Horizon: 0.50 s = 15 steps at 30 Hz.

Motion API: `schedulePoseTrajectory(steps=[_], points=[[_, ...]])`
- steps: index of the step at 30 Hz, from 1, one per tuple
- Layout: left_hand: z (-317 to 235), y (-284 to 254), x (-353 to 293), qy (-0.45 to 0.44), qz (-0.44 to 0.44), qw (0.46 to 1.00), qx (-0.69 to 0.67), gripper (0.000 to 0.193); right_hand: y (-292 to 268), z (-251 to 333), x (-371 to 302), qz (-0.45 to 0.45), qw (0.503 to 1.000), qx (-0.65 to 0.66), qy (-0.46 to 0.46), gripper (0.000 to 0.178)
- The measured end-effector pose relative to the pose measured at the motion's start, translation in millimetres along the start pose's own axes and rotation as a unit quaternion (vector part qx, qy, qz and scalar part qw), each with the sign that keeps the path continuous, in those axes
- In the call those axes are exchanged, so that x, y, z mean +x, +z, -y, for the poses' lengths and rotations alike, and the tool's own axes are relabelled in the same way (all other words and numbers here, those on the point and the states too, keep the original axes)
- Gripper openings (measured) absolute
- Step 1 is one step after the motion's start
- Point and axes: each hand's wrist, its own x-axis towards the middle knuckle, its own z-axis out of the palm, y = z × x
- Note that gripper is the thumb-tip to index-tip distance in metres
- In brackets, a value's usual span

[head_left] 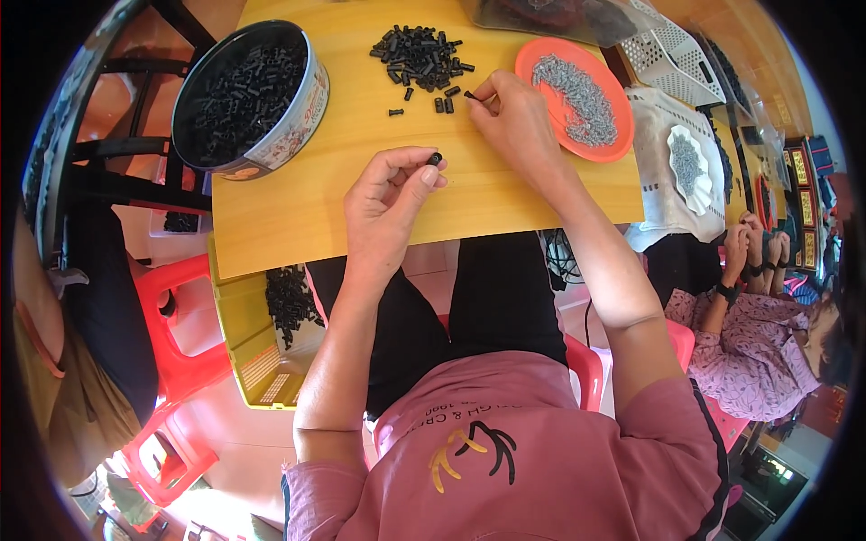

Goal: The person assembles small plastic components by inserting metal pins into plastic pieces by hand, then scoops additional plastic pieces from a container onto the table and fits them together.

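Left hand: gripping one black cylinder between thumb and fingertips, holding it above the counter, toward the near edge; one round end is showing.

Right hand: pinching a small dark piece at its fingertips, beside the pile; the fingers are hiding most of its shape.

Pile: loose black cylinders, lying toward the far edge, a few resting apart on the near side.

Tub: standing by the left edge, holding many similar black pieces.

Plate: orange, lying by the right edge, carrying small grey bits.

Handling, as judged: cylinders probably weighing little, staying stiff, resisting crushing; smooth sides possibly slipping or rolling. Best hold: fingertips meeting across the middle, leaving both ends free.
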Motion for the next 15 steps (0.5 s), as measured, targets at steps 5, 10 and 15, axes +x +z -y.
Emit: schedulePoseTrajectory(steps=[5,10,15], points=[[-2,0,-1,-0.009,-0.007,1.000,-0.001,0.019,-2,8,0,0.005,0.999,0.039,0.014,0.012],[-2,2,0,-0.006,-0.006,1.000,0.010,0.019,5,-3,0,-0.046,0.997,0.027,-0.053,0.016],[0,1,0,-0.005,-0.011,1.000,0.009,0.019,11,1,-3,-0.052,0.998,-0.011,-0.037,0.018]])
